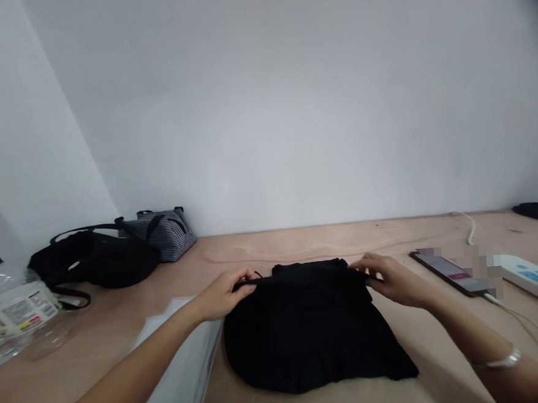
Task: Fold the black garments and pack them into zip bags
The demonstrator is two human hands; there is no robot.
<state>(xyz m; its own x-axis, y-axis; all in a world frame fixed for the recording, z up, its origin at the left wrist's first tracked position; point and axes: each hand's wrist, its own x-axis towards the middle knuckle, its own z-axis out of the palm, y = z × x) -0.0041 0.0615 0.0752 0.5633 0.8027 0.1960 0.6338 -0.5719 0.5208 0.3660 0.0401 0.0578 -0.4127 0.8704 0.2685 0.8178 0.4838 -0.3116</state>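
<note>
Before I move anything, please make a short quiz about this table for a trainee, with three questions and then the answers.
1. Which wrist wears the bracelet, the left or the right?
2. True or false: the phone lies on top of the black garment.
3. Where do the left hand and the right hand grip the black garment?
A. At its far edge
B. At its near edge
C. They do not touch it

Key: 1. Right; 2. False; 3. A
</note>
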